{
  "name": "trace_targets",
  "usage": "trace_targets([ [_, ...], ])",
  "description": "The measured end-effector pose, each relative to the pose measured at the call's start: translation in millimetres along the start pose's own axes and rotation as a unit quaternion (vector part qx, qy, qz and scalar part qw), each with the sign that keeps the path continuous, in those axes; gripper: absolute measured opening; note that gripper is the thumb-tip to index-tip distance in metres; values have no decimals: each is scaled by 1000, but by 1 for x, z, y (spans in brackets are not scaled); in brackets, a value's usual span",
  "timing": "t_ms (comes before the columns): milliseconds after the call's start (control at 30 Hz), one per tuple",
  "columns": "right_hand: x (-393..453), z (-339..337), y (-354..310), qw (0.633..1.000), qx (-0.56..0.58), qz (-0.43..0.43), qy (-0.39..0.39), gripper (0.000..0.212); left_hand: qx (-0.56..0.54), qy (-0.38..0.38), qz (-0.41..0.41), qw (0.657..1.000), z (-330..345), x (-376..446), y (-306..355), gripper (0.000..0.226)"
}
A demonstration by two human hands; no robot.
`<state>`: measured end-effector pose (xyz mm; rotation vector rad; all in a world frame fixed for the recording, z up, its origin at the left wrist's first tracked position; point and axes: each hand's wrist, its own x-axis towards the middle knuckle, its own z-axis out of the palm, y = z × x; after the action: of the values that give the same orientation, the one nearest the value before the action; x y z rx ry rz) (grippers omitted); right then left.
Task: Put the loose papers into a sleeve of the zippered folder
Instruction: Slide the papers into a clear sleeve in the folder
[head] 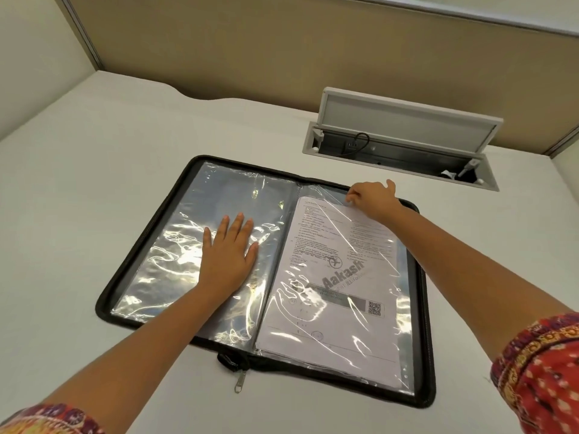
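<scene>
Papers (336, 274) lie almost wholly inside the right-hand clear sleeve (388, 349) of the zippered folder (427, 308), open on the desk (94, 158); left hand (230, 250) presses flat, steadying the opposite sleeve; right hand (371, 198), its grip pinching the papers' far edge, seemingly seats them.

Both forearms are bare. The sleeves (545, 368) are short — red, with orange and purple patterned bands at the hem.
</scene>
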<state>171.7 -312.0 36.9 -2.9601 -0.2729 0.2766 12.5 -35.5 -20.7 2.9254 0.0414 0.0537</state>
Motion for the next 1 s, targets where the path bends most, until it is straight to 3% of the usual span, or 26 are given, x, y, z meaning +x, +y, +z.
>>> trace_targets([
  [233, -3, 1, 0, 1000, -22, -4, 16, 11, -3, 5, -2, 1000, -1, 0, 1, 60],
  [333, -11, 8, -3, 993, -46, -15, 110, 22, -2, 4, -2, 1000, -1, 0, 1, 60],
  [500, -51, 8, -22, 967, 103, 39, 228, 33, 0, 9, -1, 1000, 0, 0, 1, 60],
  [567, -82, 18, -28, 965, 141, 50, 214, 37, -2, 11, 1, 1000, 0, 0, 0, 60],
  [767, -192, 69, -30, 975, 207, 53, 58, 47, -11, 19, 1, 1000, 3, -3, -1, 53],
  [1000, -257, 73, -15, 940, 279, 109, 163, 42, -15, 9, -6, 1000, 4, -7, 1, 53],
])
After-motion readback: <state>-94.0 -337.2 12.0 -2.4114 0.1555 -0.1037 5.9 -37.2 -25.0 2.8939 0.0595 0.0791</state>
